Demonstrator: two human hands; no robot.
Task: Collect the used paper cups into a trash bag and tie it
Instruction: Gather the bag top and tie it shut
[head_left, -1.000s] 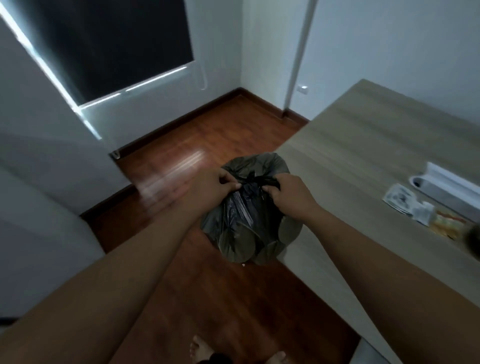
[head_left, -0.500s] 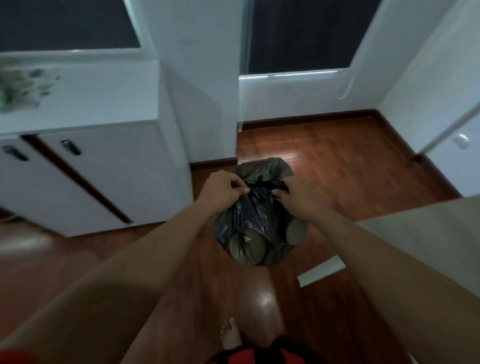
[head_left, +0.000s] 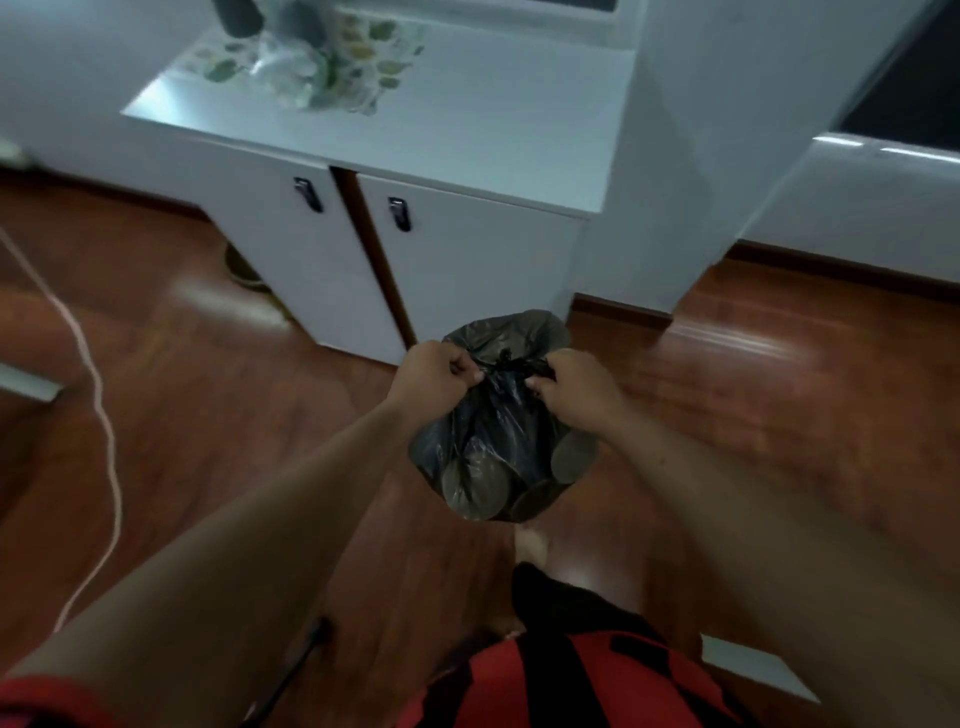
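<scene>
- The left hand (head_left: 434, 375) is curling its fingers round one twisted end of the black plastic, pinching it just left of the knot (head_left: 503, 359).
- The right hand (head_left: 579, 391) is gripping the opposite end in the same way, fingers folded tight, just right of the knot.
- Both hands are holding the trash bag (head_left: 496, 441) up in the air in front of the body, with the strand between them looking taut.
- The paper cups (head_left: 475, 486) are showing as round shapes pressing through the thin plastic low in the bag; none is lying loose in view.
- The bag is hanging above the wooden floor (head_left: 779, 415), in front of a white cabinet (head_left: 457, 260) with two doors.
- Judging by this, collecting is finished and the tying step is in hand, with a first knot seemingly being cinched.
- The next move is probably calling for a steady outward pull on both ends, or a second crossing of the ends to lock the knot, without tearing the thin film.
</scene>
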